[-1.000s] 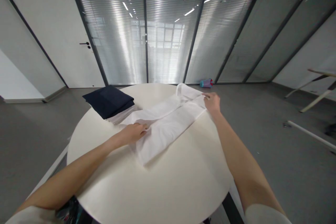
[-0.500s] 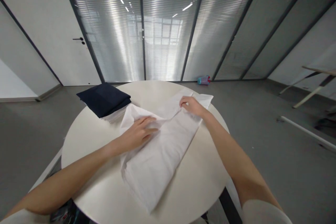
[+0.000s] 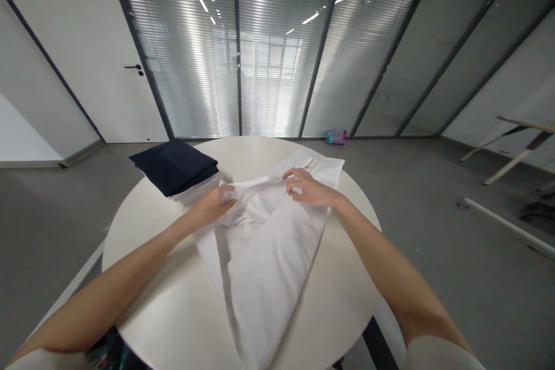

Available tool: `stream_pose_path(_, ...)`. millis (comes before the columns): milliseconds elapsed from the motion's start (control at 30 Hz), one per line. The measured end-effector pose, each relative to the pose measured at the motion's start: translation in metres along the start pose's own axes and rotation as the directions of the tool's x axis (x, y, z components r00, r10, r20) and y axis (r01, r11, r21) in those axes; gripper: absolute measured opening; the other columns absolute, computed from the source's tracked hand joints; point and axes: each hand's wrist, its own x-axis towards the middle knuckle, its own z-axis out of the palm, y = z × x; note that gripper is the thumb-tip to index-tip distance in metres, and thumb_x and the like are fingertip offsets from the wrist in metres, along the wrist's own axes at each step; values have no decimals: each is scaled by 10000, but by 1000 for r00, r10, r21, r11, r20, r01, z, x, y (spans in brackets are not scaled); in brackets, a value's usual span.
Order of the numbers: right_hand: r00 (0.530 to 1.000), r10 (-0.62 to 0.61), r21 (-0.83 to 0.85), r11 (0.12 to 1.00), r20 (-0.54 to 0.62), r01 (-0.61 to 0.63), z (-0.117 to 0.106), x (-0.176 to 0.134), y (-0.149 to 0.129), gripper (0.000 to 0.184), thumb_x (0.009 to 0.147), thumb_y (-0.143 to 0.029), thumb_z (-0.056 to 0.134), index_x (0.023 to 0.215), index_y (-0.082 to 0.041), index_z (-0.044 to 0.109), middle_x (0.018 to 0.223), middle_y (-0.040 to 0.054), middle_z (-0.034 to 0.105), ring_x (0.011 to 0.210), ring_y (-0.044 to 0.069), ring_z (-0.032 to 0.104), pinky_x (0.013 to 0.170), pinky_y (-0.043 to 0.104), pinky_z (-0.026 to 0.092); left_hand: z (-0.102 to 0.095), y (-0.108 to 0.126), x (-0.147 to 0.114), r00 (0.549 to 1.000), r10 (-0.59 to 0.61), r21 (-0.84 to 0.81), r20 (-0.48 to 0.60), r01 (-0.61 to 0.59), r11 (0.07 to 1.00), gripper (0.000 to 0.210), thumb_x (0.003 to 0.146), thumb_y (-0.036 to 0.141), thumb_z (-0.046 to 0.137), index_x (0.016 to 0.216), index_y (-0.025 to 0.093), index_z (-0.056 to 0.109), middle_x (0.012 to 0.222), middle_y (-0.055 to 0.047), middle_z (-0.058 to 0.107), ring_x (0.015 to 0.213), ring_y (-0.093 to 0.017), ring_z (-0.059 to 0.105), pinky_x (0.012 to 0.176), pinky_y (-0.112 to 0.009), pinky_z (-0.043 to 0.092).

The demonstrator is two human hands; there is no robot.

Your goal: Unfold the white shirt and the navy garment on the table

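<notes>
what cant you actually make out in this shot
Head view only:
- Left hand and right hand: fingertips buried in folds of the white cloth, so the grip is unclear.
- Near end of the cloth: cut off by the bottom edge.
- Pale stack under the dark cloth: mostly covered, kind unclear.
- Small object on the floor by the glass wall: too small to identify.
- Table base: hidden by its top.

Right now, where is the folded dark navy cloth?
In the head view, the folded dark navy cloth sits at the table's far left edge, atop pale folded fabric, just beyond the left hand.
</notes>
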Motion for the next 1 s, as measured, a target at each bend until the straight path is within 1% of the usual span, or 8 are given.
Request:
stream_pose_path(100,999,37,107,994,-17,-35,-32,-33,5,165,829,-174,508,852,-202,668,1132,78,665,1028,220,608,974,393,457,-13,-14,4,998,-31,7,61,30,1000,342,932,396,512,1127,203,717,1119,-128,740,1055,-317,694,939,-426,510)
stream_pose_path(200,968,250,70,966,-22,-248,-49,-90,24,193,818,-265,517,882,-217,692,985,69,721,942,238,652,911,384,493,-25,-14,5,977,-122,131,173,100,986,343,914,394,520,1074,216,765,878,-110,754,870,-308,723,809,-394,523)
stream_pose_path(367,814,574,-30,819,92,-573,-41,-190,43,187,781,-301,542,775,-236,718,910,85,750,895,282,693,841,397,524,-37,3,-2,955,-222,298,198,157,942,395,895,508,530,1049,250,785,817,-97,722,828,-298,707,726,-342,505)
stream_pose_path(467,795,605,-22,796,44,-605,-41,-209,33,243,825,-348,520,787,-249,738,912,89,755,893,297,702,838,413,532,-40,6,-4,952,-253,348,170,182,920,400,897,552,519,1050,290,780,908,-89,710,867,-298,691,763,-366,513)
stream_pose_path(567,827,542,-21,834,-152,-551,-48,-183,19,301,886,-403,488,902,-257,752,1002,89,747,950,287,693,877,415,527,-37,4,-4,993,-114,329,-23,116,937,351,892,499,546,941,256,794,1040,-115,652,961,-306,641,823,-401,513)
stream_pose_path(667,896,413,17,909,-165,-416,-44,-123,17,288,897,-388,503,946,-250,751,1028,77,746,963,253,691,891,379,525,-31,5,-3,971,137,312,-194,-71,947,325,911,424,545,851,215,787,1046,-131,608,995,-301,596,889,-424,496)
stream_pose_path(800,932,362,75,930,-15,-360,-16,-31,32,320,900,-443,596,1031,-188,737,1101,108,743,983,246,694,890,345,519,-14,12,-6,958,284,130,30,-285,950,315,966,390,508,983,222,774,976,-95,646,879,-235,634,819,-361,523)
stream_pose_path(1000,814,577,-215,805,68,-553,22,44,56,504,772,-640,701,936,-164,705,1062,148,726,979,304,676,882,378,481,15,12,-8,957,288,37,29,-288,957,379,958,455,551,1228,227,691,1292,-128,613,1217,-298,566,1061,-452,458)
